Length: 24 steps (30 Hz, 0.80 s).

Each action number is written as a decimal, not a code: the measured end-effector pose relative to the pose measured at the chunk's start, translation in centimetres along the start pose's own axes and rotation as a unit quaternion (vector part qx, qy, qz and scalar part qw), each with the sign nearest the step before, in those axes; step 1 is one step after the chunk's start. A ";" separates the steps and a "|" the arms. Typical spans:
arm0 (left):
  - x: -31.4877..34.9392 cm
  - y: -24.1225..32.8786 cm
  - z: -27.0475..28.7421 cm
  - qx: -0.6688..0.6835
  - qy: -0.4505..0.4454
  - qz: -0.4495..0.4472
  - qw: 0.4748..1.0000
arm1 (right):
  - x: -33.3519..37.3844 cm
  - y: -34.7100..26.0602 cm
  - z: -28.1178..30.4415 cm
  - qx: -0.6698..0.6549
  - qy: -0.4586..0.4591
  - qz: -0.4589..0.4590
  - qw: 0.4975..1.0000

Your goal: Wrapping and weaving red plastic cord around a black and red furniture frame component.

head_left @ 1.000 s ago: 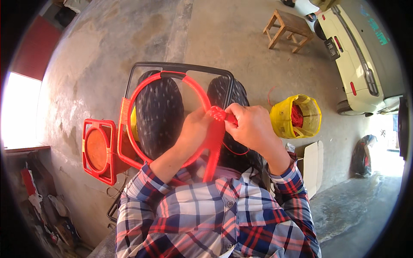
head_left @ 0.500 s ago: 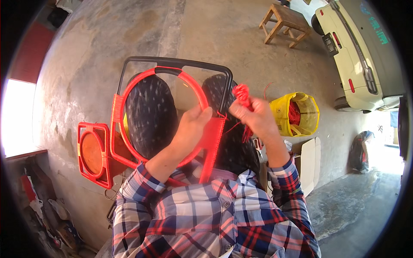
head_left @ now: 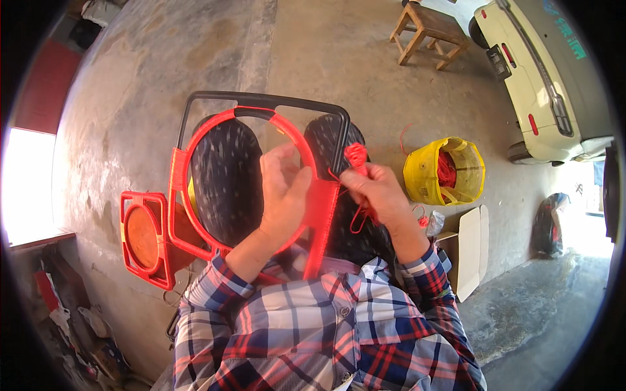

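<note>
On my lap stands a black frame with a round ring inside it, both largely wrapped in red cord. Bare black shows along the frame's top and upper right side, and at the ring's top. My left hand is at the ring's right side, its fingers lifted and apart from the thumb; whether its palm touches the ring is unclear. My right hand pinches a small bundle of red cord just right of the frame. A cord end loops below that hand.
A yellow bag holding red cord stands to the right, beside an open cardboard box. At left is another red-wrapped frame. A wooden stool and a parked vehicle are farther off at the right.
My left hand has loosened from the ring's right side and its fingers have lifted. My right hand with the cord bundle has moved slightly left and down, nearer the frame.
</note>
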<state>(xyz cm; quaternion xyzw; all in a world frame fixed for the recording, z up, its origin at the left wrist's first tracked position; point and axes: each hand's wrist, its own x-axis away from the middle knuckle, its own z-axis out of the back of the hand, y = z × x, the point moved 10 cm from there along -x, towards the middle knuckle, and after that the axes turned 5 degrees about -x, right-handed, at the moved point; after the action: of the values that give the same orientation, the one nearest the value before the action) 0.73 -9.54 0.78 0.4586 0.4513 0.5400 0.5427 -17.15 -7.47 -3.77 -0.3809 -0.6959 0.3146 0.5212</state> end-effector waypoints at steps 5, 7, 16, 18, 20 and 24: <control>0.3 3.0 0.8 -0.103 0.055 -0.101 0.988 | -0.2 0.4 -0.3 -0.131 0.055 0.017 0.990; 0.7 4.0 0.1 -0.156 0.027 -0.149 0.976 | -0.1 0.6 -0.6 -0.367 -0.029 0.018 0.930; 0.6 4.1 -1.0 -0.158 -0.018 -0.154 0.975 | 0.9 -1.6 0.8 -0.007 0.053 0.055 0.997; 0.7 4.5 -1.2 -0.156 -0.023 -0.166 0.973 | 0.8 -1.7 -0.7 -0.028 0.039 0.051 0.998; 0.9 5.0 -1.1 -0.162 -0.019 -0.183 0.969 | 0.3 -0.5 -0.4 -0.066 0.018 0.047 0.997; 1.2 6.0 -2.4 -0.193 -0.047 -0.270 0.942 | 0.9 0.3 -1.4 -0.371 -0.085 0.031 0.924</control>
<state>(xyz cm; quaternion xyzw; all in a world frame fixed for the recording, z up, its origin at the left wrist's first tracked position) -2.62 -8.29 6.34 0.2305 0.4192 0.4278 0.7669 -15.91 -6.45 -3.21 -0.5402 -0.7926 0.0808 0.2710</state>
